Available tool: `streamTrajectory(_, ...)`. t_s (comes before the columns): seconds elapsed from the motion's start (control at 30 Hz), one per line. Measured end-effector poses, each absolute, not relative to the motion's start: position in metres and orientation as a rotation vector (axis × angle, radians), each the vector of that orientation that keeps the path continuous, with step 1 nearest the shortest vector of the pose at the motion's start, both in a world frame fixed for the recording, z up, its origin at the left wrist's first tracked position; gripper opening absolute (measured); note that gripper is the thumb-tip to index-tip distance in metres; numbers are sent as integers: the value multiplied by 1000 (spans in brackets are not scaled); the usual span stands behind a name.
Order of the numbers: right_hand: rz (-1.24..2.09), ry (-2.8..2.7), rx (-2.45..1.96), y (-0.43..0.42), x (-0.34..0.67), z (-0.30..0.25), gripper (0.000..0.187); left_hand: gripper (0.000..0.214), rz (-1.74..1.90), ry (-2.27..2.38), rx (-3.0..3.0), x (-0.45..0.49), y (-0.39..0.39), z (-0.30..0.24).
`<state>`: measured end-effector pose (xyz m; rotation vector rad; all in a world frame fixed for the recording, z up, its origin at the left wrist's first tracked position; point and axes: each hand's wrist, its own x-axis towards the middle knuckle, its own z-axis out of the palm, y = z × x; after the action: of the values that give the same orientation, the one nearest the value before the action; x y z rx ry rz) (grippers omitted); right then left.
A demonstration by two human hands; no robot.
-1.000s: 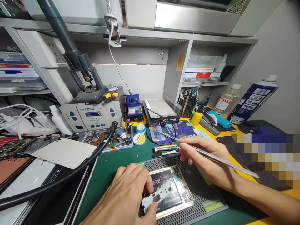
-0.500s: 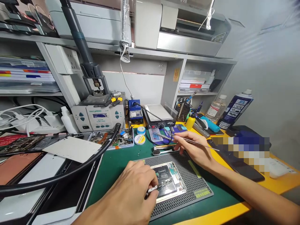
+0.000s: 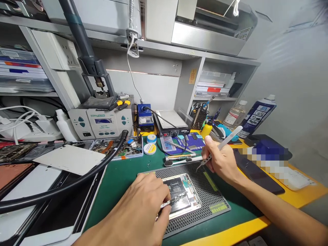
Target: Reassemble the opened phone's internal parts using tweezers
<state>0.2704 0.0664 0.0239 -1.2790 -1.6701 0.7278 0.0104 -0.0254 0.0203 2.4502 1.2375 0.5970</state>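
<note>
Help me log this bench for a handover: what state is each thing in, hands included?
left hand, pinching the thin part
thin part, held over the phone, contact unclear
right hand, closed around the tweezers
tweezers, held with curved tip pointing down
phone, open, insides bare
toothbrush, lying down
parts tray, open, cluttered
clear bottle, standing, capped
spray can, standing
pliers, resting on the gray machine
gray machine, screen on or off unclear

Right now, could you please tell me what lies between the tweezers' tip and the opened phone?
In the head view, only perforated mat lies between the tweezers' tip and phone.
</note>
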Motion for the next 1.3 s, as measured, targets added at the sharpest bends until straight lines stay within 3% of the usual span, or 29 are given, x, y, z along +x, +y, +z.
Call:
streamTrajectory(0.23, 787, -2050, -1192, 55, 266, 32, 60, 9, 622, 1209, 2483, 11, -22, 23)
streamTrajectory(0.43, 906, -2129, -1167, 57, 270, 44, 52, 20, 898, 1011, 2882, 10, -19, 20)
streamTrajectory(0.7, 997, -1820, -1164, 59, 273, 46, 60, 24, 981, 922, 3191, -2, -26, 20)
streamTrajectory(0.8, 1122, -1712, -1147, 59, 274, 47, 59, 25, 1058, 898, 3142, 2, -21, 18)
streamTrajectory(0.97, 1532, -1639, -1029, 59, 279, 57, 36, 22, 921, 924, 2850, 11, -15, 22)
streamTrajectory(1.07, 1710, -1610, -962, 59, 280, 59, 33, 18, 882, 1036, 2747, 11, -18, 26)
streamTrajectory(1.3, 1664, -1515, -1028, 44, 266, 42, 37, 14, 785, 1183, 2547, -1, -22, 21)
